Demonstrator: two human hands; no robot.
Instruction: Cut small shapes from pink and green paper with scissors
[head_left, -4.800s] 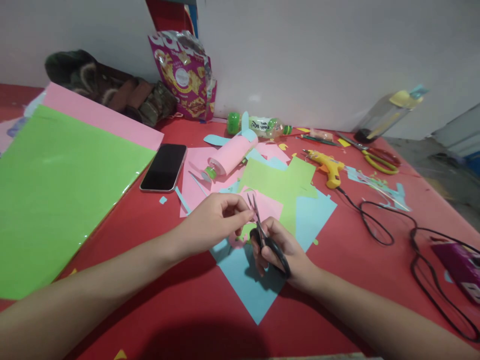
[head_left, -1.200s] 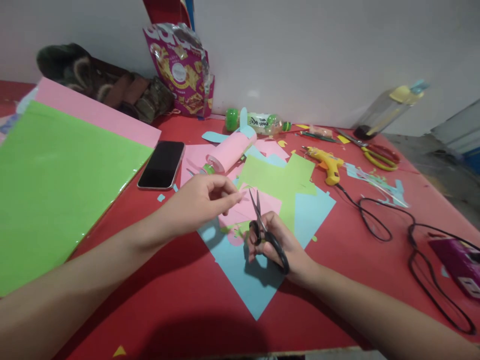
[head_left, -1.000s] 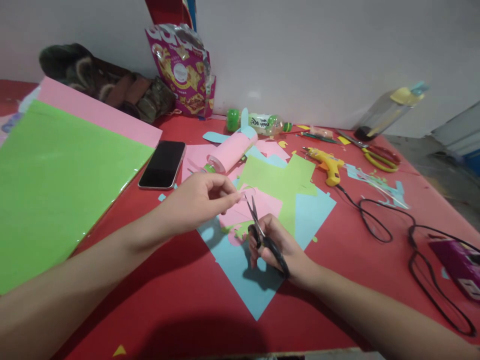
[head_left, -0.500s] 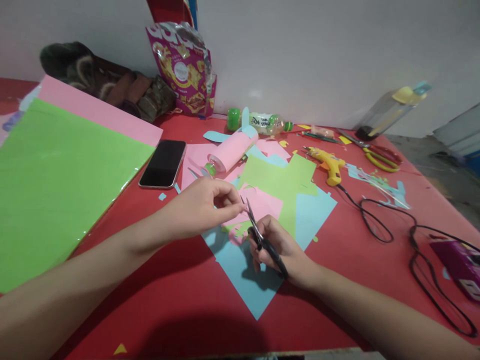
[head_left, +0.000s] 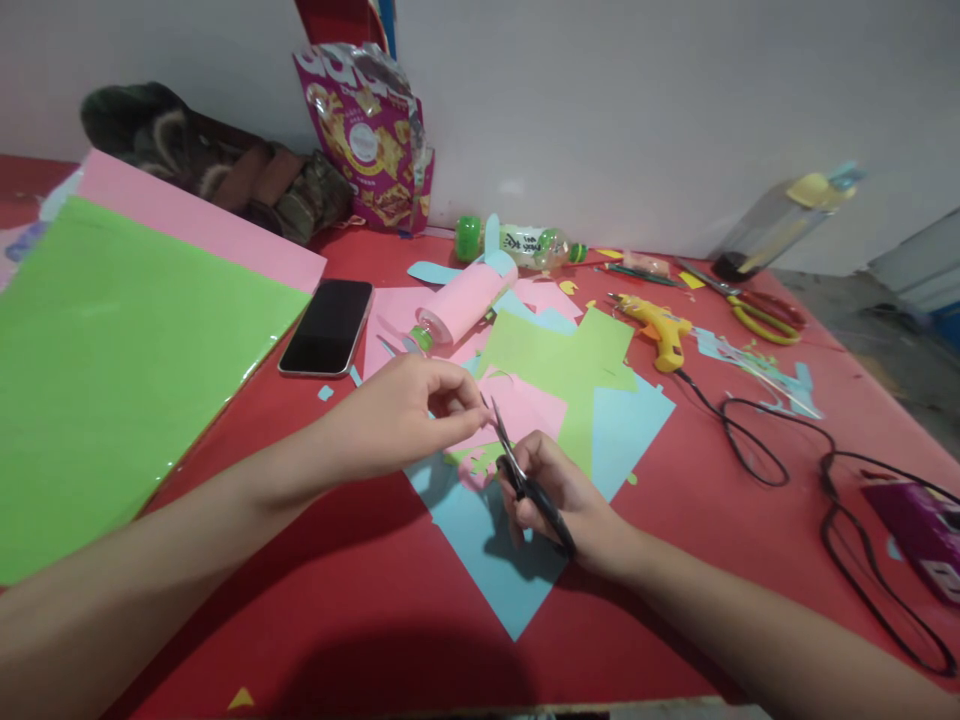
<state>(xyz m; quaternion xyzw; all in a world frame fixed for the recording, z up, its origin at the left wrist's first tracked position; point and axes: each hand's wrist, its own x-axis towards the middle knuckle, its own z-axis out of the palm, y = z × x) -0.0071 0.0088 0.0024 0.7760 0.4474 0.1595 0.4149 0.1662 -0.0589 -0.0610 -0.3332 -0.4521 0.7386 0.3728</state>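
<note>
Red table (head_left: pixel 337 600), frame centre | your left hand (head_left: pixel 420 410) pinches a paper scrap (head_left: pixel 485 403) at its fingertips | your right hand (head_left: pixel 559 497) grips black scissors (head_left: pixel 519 472), blades at the scrap | likely light, floppy, easily torn: pinch close beside the blades.

Just one head cam: it looked forward and down, close over my left hand (head_left: pixel 411 415) and right hand (head_left: pixel 561 497) above the red table (head_left: pixel 337 600).
</note>
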